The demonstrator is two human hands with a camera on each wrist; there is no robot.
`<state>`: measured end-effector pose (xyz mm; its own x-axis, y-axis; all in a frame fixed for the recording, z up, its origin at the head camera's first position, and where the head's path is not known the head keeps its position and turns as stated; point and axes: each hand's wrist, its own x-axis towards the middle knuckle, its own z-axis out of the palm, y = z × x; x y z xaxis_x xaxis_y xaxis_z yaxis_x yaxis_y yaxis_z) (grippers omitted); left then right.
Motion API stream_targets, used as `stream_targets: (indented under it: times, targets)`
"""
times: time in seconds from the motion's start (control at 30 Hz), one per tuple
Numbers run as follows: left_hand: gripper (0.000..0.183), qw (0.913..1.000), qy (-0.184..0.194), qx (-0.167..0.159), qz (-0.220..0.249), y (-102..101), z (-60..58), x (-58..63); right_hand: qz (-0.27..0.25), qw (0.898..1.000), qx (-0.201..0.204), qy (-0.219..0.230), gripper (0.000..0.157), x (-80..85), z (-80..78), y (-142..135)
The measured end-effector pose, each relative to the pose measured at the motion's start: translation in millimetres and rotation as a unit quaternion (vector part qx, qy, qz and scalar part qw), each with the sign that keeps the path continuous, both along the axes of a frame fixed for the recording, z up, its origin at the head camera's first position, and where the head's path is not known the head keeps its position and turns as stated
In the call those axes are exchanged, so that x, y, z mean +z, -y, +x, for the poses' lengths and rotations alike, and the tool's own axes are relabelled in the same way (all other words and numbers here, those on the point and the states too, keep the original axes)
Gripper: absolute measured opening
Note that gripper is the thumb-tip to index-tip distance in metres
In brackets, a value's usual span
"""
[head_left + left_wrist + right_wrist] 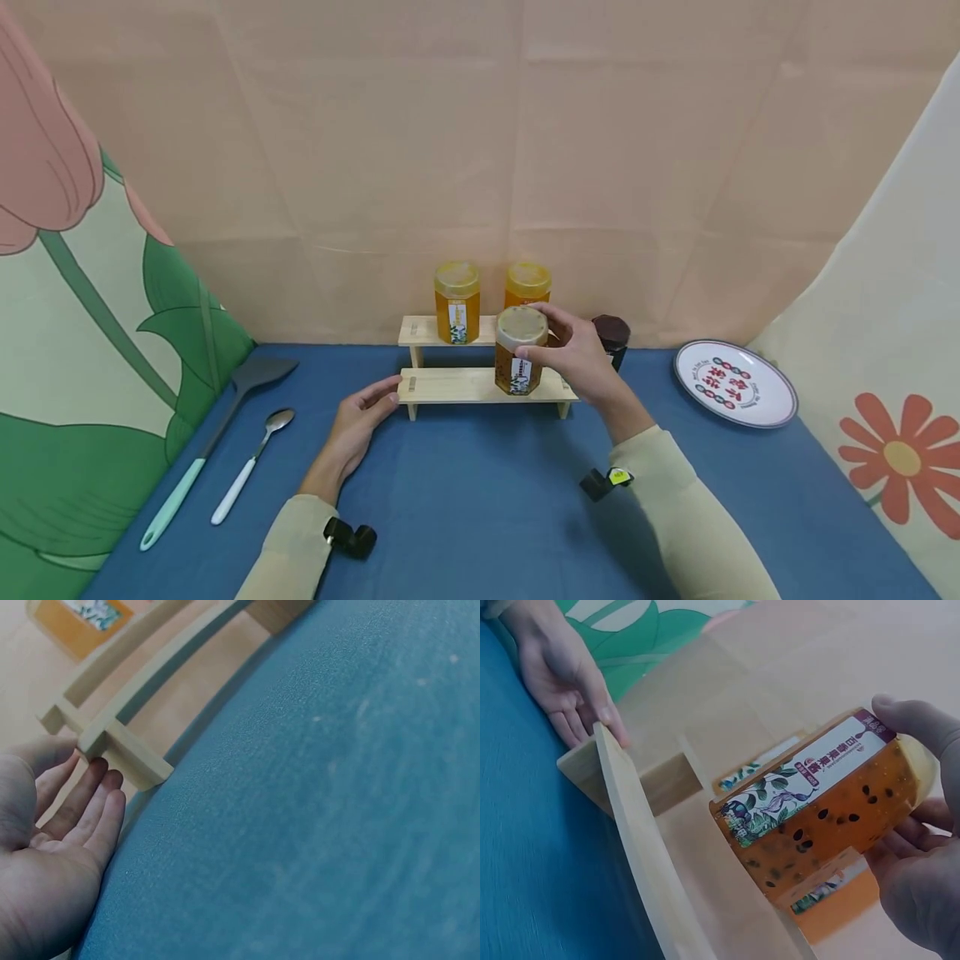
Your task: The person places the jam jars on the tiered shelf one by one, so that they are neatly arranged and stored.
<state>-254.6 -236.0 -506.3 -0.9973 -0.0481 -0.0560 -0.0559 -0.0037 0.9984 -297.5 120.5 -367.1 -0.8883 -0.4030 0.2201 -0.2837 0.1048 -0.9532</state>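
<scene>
My right hand [573, 350] grips a honey-like jar [810, 802] near its pale lid, thumb on one side and fingers on the other. Amber contents with dark seeds show behind its printed label. It is over the right part of the lower step of a two-step wooden shelf [450, 386], with a gap beneath it in the right wrist view. At the step's left end, my left hand [356, 425] pinches the wood, thumb above and fingertips below. On the upper step stand two yellow jars, the left jar [457, 308] in full view and the right jar [528, 279] partly hidden.
Behind my right hand stands a dark jar [612, 333], partly covered. A white plate [780, 400] with red print lies at the right. Over on the left lie a grey spatula [176, 500] and a spoon [238, 487] on the blue cloth. A beige backdrop [375, 167] rises behind the shelf.
</scene>
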Motion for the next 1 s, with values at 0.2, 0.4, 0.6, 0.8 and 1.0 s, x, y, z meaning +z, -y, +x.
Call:
stream_targets:
  times: [0.2, 0.4, 0.6, 0.8, 1.0]
  targets:
    - [0.049, 1.0000, 0.002, -0.002, 0.007, -1.1, -1.1, 0.3, -0.007, 1.000, 0.007, 0.001, 0.064, -2.4, -3.4, 15.7]
    - [0.049, 1.0000, -0.001, -0.002, -0.001, 0.4, -0.7, 2.0, 0.014, 1.000, 0.006, -0.005, 0.062, -8.0, -6.9, 31.3]
    - [0.050, 1.0000, 0.000, -0.004, 0.002, 0.1, 0.1, 1.1, 0.014, 1.000, 0.008, 0.018, 0.062, -18.5, -9.4, 45.4]
    - [0.050, 1.0000, -0.004, -0.005, 0.002, -0.5, -0.1, 1.2, -0.010, 0.999, 0.019, 0.025, 0.060, -26.6, -12.3, 58.4]
    - [0.048, 1.0000, 0.000, -0.004, 0.001, 0.0, -1.2, 0.8, -0.026, 0.999, 0.037, 0.015, 0.059, -32.1, -15.7, 69.0]
